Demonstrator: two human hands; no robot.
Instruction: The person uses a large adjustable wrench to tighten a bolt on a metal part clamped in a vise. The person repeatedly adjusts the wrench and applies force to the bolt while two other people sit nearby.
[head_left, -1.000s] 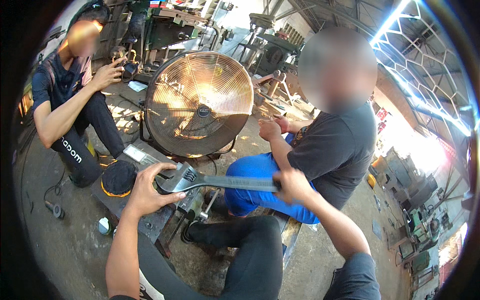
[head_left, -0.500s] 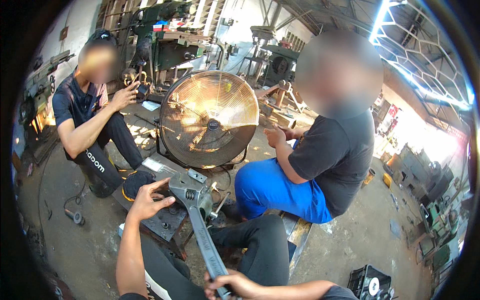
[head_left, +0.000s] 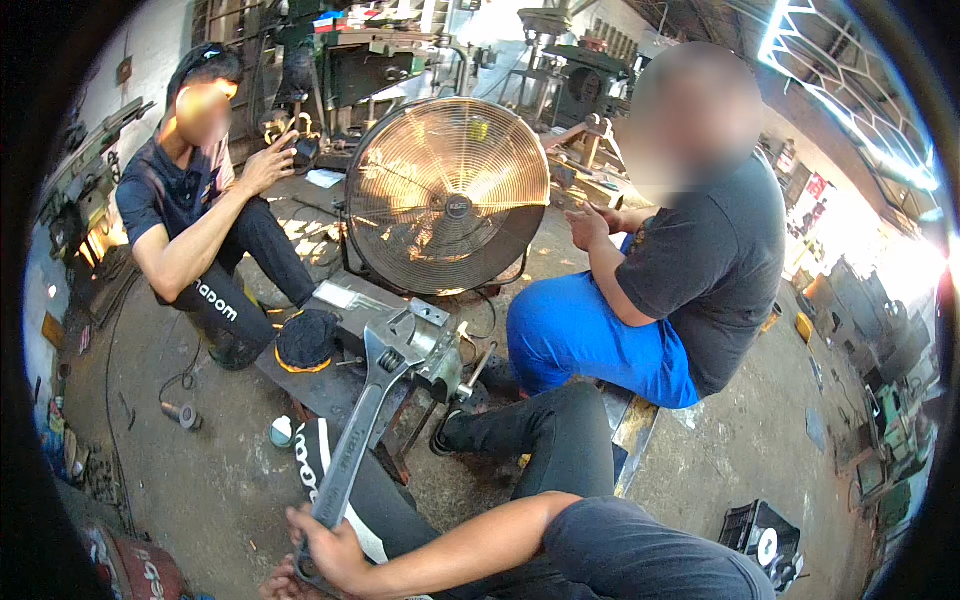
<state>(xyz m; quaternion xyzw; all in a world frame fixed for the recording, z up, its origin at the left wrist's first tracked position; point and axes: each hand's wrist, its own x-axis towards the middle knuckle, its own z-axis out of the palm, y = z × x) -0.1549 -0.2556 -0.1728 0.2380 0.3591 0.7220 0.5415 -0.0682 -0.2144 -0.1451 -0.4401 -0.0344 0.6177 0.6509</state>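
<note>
A large grey adjustable wrench (head_left: 352, 445) slants from low left up to a bench vise (head_left: 438, 362). Its jaw end lies at the vise's near left side; whether it bites on anything there I cannot tell. My right hand (head_left: 335, 552) is closed round the lower handle, its forearm coming in from the right. At the handle's tail, partly cut off by the lower edge, my left hand (head_left: 284, 580) shows curled fingers against the wrench. A small metal block (head_left: 428, 312) sits on top of the vise. Beside it a round black cloth item (head_left: 304, 340) with a yellow-orange edge rests on the low metal table (head_left: 330, 396).
A big round floor fan (head_left: 450, 240) stands behind the vise. One person (head_left: 205, 190) sits at the left, another in blue trousers (head_left: 590, 335) at the right. A black crate (head_left: 745, 530) is on the floor at lower right. Machines line the back wall.
My left hand has left the wrench's head and come down to the handle's tail. The handle has swung leftward with my right hand. The view has also shifted.
</note>
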